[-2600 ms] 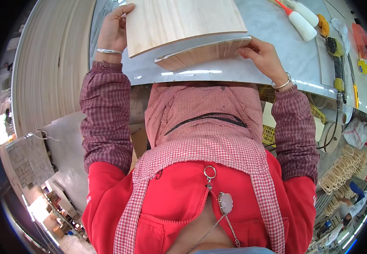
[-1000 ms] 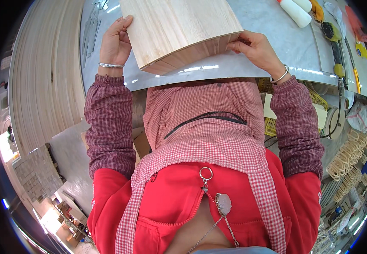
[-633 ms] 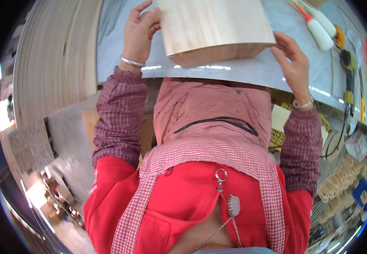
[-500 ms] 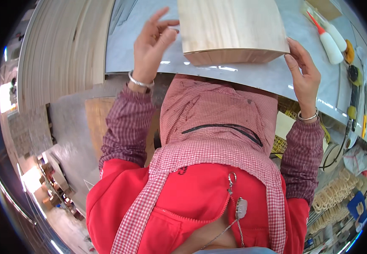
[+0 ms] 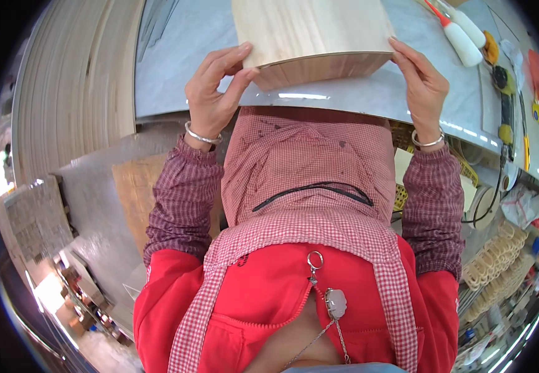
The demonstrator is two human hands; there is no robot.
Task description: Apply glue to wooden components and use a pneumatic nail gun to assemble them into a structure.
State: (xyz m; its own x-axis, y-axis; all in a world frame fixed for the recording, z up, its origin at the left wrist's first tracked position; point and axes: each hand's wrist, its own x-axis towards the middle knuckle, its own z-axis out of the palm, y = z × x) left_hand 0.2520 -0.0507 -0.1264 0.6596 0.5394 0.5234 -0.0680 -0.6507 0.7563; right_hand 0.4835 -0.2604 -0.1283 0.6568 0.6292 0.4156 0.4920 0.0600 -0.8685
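A pale wooden box [image 5: 316,28] with a smooth top panel lies on the worktable; its near side shows darker under the panel's edge. My left hand [image 5: 216,84] grips the near left corner, fingertips on the top and thumb lower at the edge. At the near right corner, my right hand [image 5: 421,84] closes its thumb and fingers on the panel's edge. The far part of the box is cut off by the upper rim of the view.
A stack of wooden boards [image 5: 70,68] stands at the left of the worktable [image 5: 182,81]. White glue bottles [image 5: 462,45], one with a red nozzle, lie at the right, beside a yellow-and-black tool [image 5: 502,81]. Bundles of pale wooden loops [image 5: 496,255] sit lower right.
My left hand has come down from beside the box and taken hold of its near left corner. My right hand stays at the right corner, with its fingers drawn closer in.
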